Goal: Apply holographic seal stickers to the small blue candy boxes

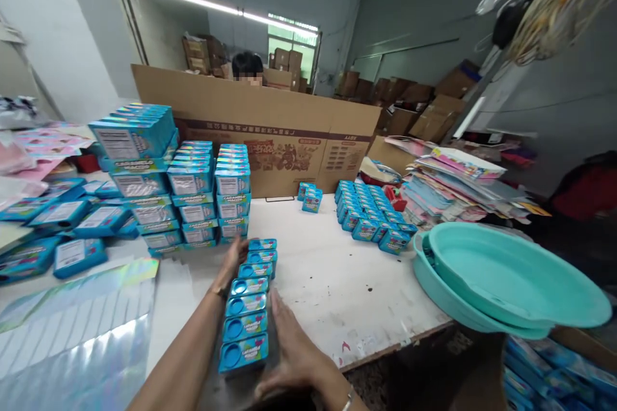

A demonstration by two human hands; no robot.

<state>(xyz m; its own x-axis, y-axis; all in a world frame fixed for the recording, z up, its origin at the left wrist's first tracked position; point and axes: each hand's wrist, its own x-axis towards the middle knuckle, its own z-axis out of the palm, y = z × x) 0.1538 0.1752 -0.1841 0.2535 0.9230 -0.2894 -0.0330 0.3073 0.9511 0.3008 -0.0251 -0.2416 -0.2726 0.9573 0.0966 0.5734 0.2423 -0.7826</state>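
A row of several small blue candy boxes (247,304), each with a round cut-out on top, runs away from me along the table's near part. My left hand (235,260) lies along the left side of the row near its far end, fingers stretched forward and partly hidden. On the right side, my right hand (295,347) is open, its fingers extended along the nearest boxes and its thumb spread toward the row's near end. Neither hand is closed around a single box. Just beyond my left hand stand tall stacks of larger blue cartons (193,212).
Grouped small boxes (366,209) stand right of centre, and a pair (311,199) sits farther back. Turquoise basins (520,276) overhang the right edge. Flat blue cartons (80,257) and shiny sheets (81,327) lie left. A cardboard panel (289,103) screens a person behind it.
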